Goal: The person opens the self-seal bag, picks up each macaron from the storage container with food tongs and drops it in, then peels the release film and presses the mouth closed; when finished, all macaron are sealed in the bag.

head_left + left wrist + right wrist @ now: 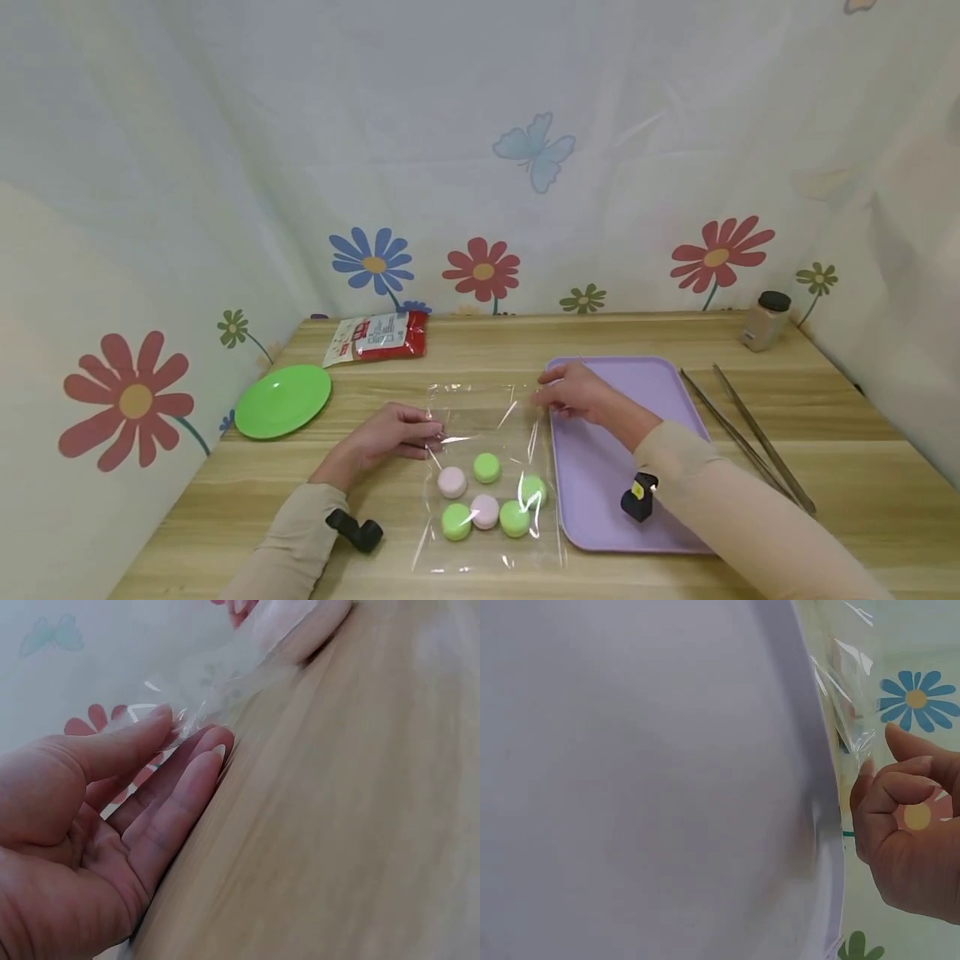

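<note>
A clear plastic bag (480, 550) lies flat on the table, with several green macarons (486, 467) and two pink macarons (452, 482) showing through it. My left hand (393, 429) pinches the bag's left edge between thumb and fingers; in the left wrist view, the crinkled film (191, 720) meets the fingertips. At the upper right corner, my right hand (573, 393) holds the film with curled fingers, beside the purple tray's left edge. The right wrist view has the bag's corner (859, 739) drawn together at the fingertips.
The purple tray (600, 500) stands right of the bag, under my right forearm. Metal tongs (757, 437) lie farther right, and a dark-lidded jar (766, 321) stands at the back right. A green plate (282, 401) and a red-and-white packet (378, 337) are on the left.
</note>
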Demonstrator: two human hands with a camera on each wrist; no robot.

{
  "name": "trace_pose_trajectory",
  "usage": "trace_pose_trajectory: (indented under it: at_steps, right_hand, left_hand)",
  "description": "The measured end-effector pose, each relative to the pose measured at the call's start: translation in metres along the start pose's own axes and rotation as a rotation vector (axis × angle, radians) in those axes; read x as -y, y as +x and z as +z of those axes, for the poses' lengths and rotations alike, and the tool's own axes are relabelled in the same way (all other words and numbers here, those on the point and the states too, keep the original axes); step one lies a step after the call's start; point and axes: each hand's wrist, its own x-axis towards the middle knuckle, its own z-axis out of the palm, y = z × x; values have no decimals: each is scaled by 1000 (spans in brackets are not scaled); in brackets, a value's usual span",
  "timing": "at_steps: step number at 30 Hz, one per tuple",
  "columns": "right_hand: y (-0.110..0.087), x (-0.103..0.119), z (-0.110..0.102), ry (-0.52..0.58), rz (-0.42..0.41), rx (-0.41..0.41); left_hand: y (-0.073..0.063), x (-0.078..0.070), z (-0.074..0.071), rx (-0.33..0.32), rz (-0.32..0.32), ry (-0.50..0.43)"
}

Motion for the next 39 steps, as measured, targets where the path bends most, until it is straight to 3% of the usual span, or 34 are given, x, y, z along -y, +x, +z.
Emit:
trace_pose_trajectory:
  at_steps: [8,25,31,39]
  right_hand:
    - [-4,0,-1,-38,-33,6]
    - [-17,2,-4,-41,-71,2]
    - [-23,2,-7,-42,-94,-22]
    - [-29,6,-3,-135,-171,-93]
  left_hand:
    - [2,0,-5,-3,25,-28]
    - [11,-6,7,-183,37,-155]
    - [9,-8,5,-255,79,-157]
    - [7,-10,6,-248,151,-188]
